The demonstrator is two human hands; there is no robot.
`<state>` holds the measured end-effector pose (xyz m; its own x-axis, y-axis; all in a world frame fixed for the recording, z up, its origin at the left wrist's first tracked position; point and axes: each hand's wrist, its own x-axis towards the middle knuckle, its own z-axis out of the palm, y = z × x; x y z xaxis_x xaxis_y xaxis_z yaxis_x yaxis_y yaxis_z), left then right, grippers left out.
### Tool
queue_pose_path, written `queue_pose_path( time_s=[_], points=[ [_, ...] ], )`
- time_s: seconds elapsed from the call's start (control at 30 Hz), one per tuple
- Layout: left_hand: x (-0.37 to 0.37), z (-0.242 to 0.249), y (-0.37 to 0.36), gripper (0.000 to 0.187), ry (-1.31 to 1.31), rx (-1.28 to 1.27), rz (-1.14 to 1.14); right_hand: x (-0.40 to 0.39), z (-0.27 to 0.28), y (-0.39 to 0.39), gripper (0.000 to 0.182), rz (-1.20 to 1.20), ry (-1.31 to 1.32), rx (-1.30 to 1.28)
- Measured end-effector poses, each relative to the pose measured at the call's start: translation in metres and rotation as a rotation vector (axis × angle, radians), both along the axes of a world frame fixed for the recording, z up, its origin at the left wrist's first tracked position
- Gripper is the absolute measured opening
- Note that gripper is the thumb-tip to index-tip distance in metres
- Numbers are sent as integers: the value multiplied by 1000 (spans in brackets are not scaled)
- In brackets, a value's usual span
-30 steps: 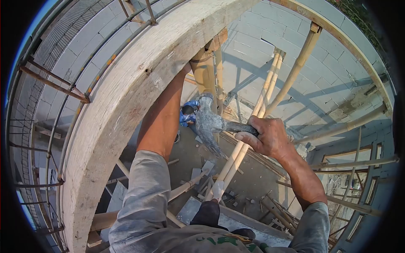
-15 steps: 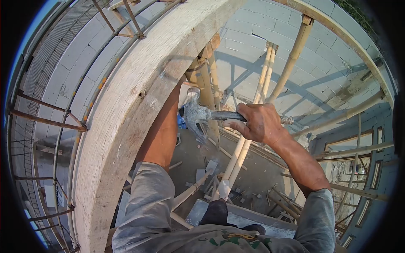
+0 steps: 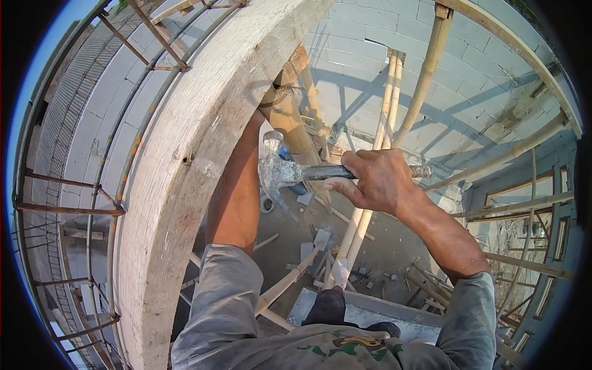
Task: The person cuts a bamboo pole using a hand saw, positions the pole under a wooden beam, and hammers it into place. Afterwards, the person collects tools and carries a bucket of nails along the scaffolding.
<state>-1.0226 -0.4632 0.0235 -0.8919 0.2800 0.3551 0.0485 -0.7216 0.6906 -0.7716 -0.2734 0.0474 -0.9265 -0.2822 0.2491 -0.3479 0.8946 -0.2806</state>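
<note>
I've got a bldg. site on my end, sunlit & part-built. I can see bare blk. wall, unplastered, w/ joints showing; rusty rebar w/ cross-ties on the L side of my view; a rough timber formwork beam beside it; bamboo props abt. the space; a framed opening on the R; blk. offcuts strewn on the flr. below; plus a claw hammer out.

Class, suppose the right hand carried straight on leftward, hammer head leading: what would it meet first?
Led by the hammer, the right hand would probably meet the left forearm first, with the wooden beam beyond it. Depth is unclear, so the hammer might clear that forearm.
</note>
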Motion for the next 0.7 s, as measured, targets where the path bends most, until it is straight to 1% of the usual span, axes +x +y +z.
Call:
queue_pose_path(
  time_s=[0.03, 0.07, 0.17, 0.2, 0.3, 0.33, 0.43, 0.47, 0.57, 0.7],
  points=[
    [0, 1, 1, 65, 3, 1, -1, 4, 0, -2, 61, 39, 6, 4],
    [0, 0, 2, 65, 2, -2, -1, 8, 4, -6, 60, 100, 89, 3],
    [8, -3, 3, 65, -1, -14, 10, -12, 12, -3, 58, 95, 152, 13],
    [9, -2, 5, 65, -6, -13, 11, -29, 23, 0, 59, -78, -46, -42],
    [19, -1, 3, 65, -10, -16, 10, -23, 10, -14, 60, -100, 32, -87],
    [17, 1, 5, 65, -11, -17, 12, -18, 10, -15, 60, -110, -23, -59],
    [23, 1, 3, 65, -9, -14, 25, -3, 7, -16, 59, -73, -23, -68],
    [23, 2, 4, 65, -1, -15, 23, 1, 6, -15, 60, -33, -6, -66],
    [28, 2, 6, 66, -1, -17, 26, -9, 8, -6, 60, -22, 117, -21],
    [35, 1, 5, 66, -4, -23, 37, -15, 11, -15, 59, -117, 66, -123]
  ],
)
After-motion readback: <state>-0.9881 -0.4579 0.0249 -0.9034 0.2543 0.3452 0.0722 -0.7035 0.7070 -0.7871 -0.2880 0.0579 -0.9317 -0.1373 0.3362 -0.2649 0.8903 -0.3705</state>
